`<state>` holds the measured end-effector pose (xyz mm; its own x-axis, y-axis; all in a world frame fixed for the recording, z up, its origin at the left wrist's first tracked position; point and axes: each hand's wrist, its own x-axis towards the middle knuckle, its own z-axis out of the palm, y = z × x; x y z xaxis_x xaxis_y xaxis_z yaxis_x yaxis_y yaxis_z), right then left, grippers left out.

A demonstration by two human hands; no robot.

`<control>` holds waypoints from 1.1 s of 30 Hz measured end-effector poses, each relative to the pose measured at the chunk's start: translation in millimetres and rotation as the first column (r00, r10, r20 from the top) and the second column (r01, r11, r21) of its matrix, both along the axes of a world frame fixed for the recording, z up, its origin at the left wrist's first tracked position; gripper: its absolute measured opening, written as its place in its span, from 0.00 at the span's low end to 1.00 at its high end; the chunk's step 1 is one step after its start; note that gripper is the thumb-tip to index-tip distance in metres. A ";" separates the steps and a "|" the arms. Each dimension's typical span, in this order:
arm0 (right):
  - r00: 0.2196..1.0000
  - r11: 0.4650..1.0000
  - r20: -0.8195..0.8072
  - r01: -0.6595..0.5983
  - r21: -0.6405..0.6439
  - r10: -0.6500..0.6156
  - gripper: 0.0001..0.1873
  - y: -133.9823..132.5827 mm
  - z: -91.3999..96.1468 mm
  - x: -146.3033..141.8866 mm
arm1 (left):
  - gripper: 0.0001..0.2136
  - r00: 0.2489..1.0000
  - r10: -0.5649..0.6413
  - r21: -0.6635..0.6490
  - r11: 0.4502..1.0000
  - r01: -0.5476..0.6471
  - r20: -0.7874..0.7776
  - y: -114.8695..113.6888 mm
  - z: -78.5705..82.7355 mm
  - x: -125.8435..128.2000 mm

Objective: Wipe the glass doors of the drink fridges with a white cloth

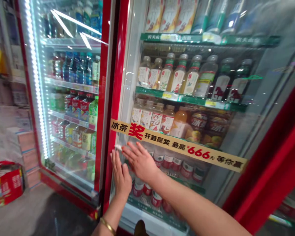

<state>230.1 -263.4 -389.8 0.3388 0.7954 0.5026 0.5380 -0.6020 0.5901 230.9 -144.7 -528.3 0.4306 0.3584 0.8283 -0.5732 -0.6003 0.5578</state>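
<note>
Both of my hands lie flat against the glass door (pixel 238 131) of a red drinks fridge, just below a yellow sticker band (pixel 177 146) that runs across the glass. My left hand (pixel 121 175) has its fingers stretched upward near the door's red left frame (pixel 116 98), and a gold bracelet (pixel 107 225) shows on its wrist. My right hand (pixel 140 160) reaches across, fingers spread and pointing left, with its fingertips at a small white tag (pixel 118 147) on the glass. Neither hand holds anything.
Behind the glass, shelves carry several bottles of tea and juice (pixel 179 75) and red-labelled bottles lower down (pixel 157 196). A second lit fridge (pixel 71 98) full of drinks stands to the left. A red carton (pixel 6 183) and stacked boxes (pixel 24 144) sit on the floor far left.
</note>
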 end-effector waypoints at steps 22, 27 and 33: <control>0.779 0.525 0.124 0.287 0.802 -0.614 0.42 -200.6 24.1 -89.5 | 0.36 0.948 -0.103 0.644 0.755 -0.123 0.301 -26.2 155.2 11.1; 0.784 0.503 0.075 0.319 0.804 -0.617 0.43 -203.6 3.9 -86.2 | 0.40 0.970 -0.065 0.494 0.867 -0.060 0.233 -63.2 153.7 5.8; 0.824 0.621 0.081 0.354 0.699 -0.561 0.46 -178.2 -88.2 -96.2 | 0.36 0.929 -0.240 0.795 0.601 -0.085 0.280 -104.2 101.9 -26.6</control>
<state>134.0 -441.5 -478.0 0.3380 0.0286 0.9407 -0.0316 -0.9986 0.0417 204.3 -248.9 -426.4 0.0725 -0.5196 0.8513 -0.6820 -0.6487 -0.3378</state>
